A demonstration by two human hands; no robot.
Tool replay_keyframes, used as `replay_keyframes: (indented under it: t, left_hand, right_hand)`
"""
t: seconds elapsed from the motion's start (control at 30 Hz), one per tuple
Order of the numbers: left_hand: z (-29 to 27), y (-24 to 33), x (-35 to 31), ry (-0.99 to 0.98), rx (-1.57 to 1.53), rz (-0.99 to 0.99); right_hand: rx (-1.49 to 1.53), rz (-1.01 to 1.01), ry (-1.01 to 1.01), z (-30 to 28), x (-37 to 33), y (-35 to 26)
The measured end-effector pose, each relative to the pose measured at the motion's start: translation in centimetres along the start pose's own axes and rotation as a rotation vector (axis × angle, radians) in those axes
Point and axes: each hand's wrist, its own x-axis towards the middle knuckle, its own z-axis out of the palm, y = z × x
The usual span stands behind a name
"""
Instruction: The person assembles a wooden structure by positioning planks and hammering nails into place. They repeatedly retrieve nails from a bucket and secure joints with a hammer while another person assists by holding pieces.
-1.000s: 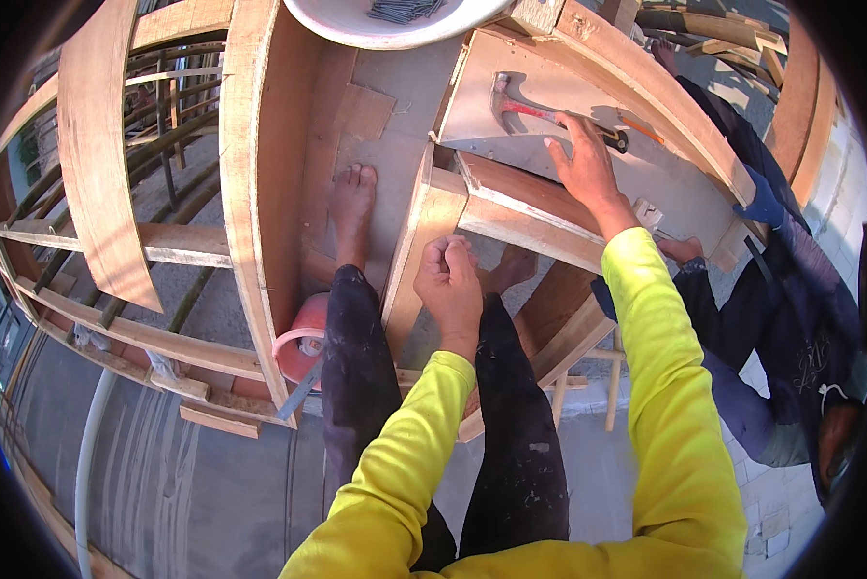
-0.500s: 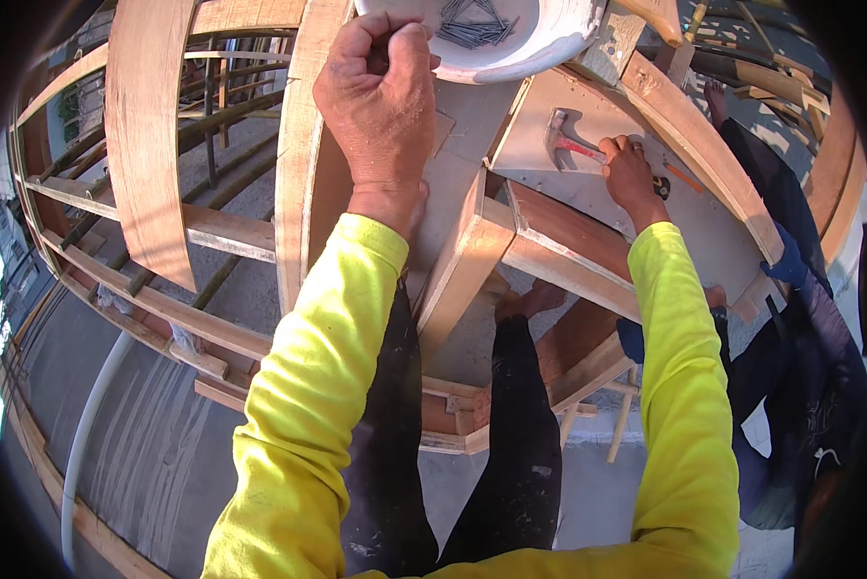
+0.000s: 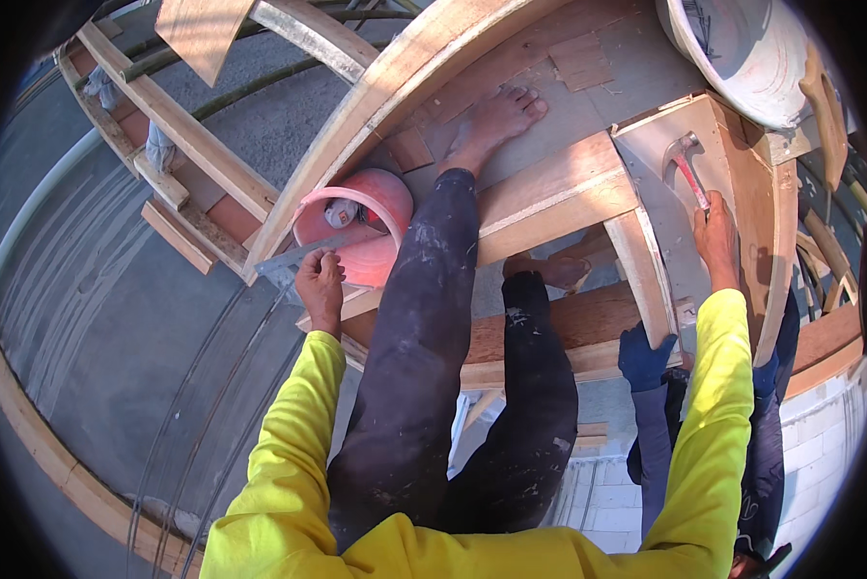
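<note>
My right hand [image 3: 714,241] is wrapped around the end of the red handle of a claw hammer [image 3: 686,166], which lies over a pale board inside the wooden frame. Over at the left, my left hand [image 3: 321,289] has its fingers curled in beside a pink bucket [image 3: 395,207]; whatever they pinch, if anything, is too small to make out. A flat grey blade, like a handsaw's [image 3: 310,249], slants across the bucket's mouth next to those fingers. Inside the bucket sits a round grey-and-red thing [image 3: 341,213].
A whitish bucket [image 3: 771,82] with nails stands at upper right. Curved timber ribs [image 3: 385,101] and crosspieces [image 3: 559,205] surround my legs. A co-worker's blue-gloved hand [image 3: 644,358] touches the frame at lower right. Thin rods [image 3: 197,415] run along the left.
The view has swung. My left hand has come away from the nail bucket, down and left to the pink bucket. My right hand remains at the hammer's handle.
</note>
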Motion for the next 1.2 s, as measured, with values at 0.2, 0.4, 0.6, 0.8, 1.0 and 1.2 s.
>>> replay_keyframes:
  t: [0.2, 0.4, 0.6, 0.8, 1.0, 1.2]
  left_hand:
    - [4.5, -7.4, 1.9, 0.056, -0.012, -0.064]
    - [7.4, -9.3, 6.0, 0.305, 0.454, 0.335]
    - [8.5, -8.2, 7.9, 0.170, 0.692, -0.032]
    - [9.9, -9.5, 8.0, 0.207, 0.639, 0.039]
    - [8.3, -8.6, 7.3, -0.176, -0.056, -0.393]
    - [5.1, -7.2, 8.4, -0.588, 0.169, -0.347]
  right_hand:
    - [-0.015, 0.004, -0.102, -3.8, -1.6, -0.6]
    - [0.029, 0.009, -0.195, -6.2, -2.5, -5.2]
    - [-0.010, -0.005, -0.182, -5.0, -3.5, -4.5]
    - [0.084, 0.164, -0.239, -3.3, -4.2, -1.6]
    - [0.060, 0.100, -0.199, -3.0, -5.6, -0.2]
    - [0.054, 0.017, -0.224, -4.4, -7.5, -0.9]
